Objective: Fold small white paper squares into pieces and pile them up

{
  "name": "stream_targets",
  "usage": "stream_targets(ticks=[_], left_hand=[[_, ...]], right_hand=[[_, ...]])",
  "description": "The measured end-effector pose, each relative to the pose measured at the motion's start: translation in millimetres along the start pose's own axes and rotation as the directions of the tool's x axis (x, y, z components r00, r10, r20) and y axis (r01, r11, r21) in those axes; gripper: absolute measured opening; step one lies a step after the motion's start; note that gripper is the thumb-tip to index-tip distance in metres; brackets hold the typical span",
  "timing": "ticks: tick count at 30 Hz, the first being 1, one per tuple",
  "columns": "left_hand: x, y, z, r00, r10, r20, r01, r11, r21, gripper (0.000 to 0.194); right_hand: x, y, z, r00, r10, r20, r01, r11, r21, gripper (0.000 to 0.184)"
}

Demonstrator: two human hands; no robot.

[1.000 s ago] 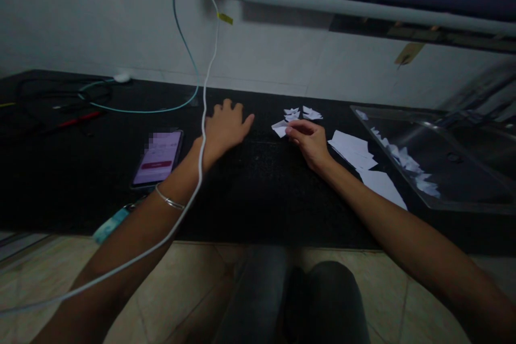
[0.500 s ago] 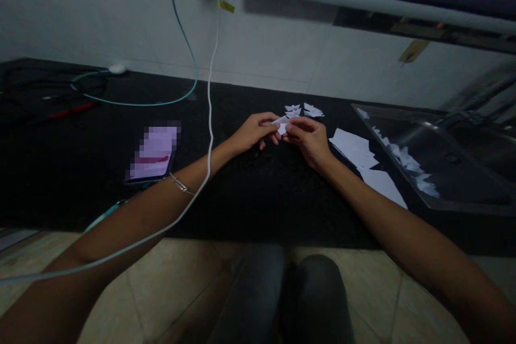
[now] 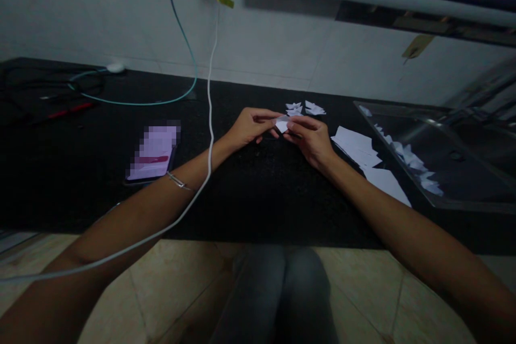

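Note:
A small piece of folded white paper (image 3: 281, 124) is pinched between both hands above the black countertop (image 3: 258, 199). My left hand (image 3: 255, 127) grips its left side, thumb in front and fingers behind. On the right edge, the thumb and fingertips of my right hand (image 3: 312, 137) are closed. Just behind the hands lie several small folded paper shapes (image 3: 315, 108), which look like little boats. Flat white paper sheets (image 3: 357, 145) lie to the right of my right hand, with another sheet (image 3: 386, 185) nearer to me by the forearm.
A metal sink (image 3: 463, 158) sits at the right, with a row of folded papers (image 3: 407, 157) along its left side. At the left are a phone (image 3: 155, 153), a red pen-like object (image 3: 71, 110) and a teal cable (image 3: 133, 103). A white cable (image 3: 210, 91) hangs across my left forearm.
My left hand, spread on the countertop earlier, has moved right and taken hold of the folded paper. My right hand has kept its hold on it.

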State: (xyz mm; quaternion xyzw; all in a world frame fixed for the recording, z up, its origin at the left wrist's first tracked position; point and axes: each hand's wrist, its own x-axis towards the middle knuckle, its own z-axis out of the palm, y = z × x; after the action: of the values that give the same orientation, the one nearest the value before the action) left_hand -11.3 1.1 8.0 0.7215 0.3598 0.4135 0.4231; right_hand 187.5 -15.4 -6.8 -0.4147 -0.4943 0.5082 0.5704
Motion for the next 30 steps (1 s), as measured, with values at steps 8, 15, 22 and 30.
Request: stream_targets(ticks=[8,15,22,30], left_hand=[[2.4,-4.9,-0.8,0.992,0.065,-0.112,-0.057,0.995,0.077,0.029],[0.0,2.9,4.8,0.997,0.037,-0.068,-0.036,0.999,0.017,0.032],[0.5,-1.2,3.9,0.992,0.063,-0.110,-0.056,0.996,0.065,0.031],[-0.8,0.0,-0.8,0.990,0.069,-0.119,-0.060,0.995,0.081,0.027]], right_hand=[[-4.7,-1.1,4.6,0.993,-0.082,0.080,0.084,0.996,-0.018,0.023],[-1.1,2.9,1.4,0.979,-0.204,0.018,0.205,0.971,-0.127,0.014],[-2.3,0.7,3.4,0.979,-0.205,0.022,0.205,0.966,-0.159,0.017],[-1.4,3.7,1.6,0.973,-0.229,0.030,0.230,0.951,-0.204,0.011]])
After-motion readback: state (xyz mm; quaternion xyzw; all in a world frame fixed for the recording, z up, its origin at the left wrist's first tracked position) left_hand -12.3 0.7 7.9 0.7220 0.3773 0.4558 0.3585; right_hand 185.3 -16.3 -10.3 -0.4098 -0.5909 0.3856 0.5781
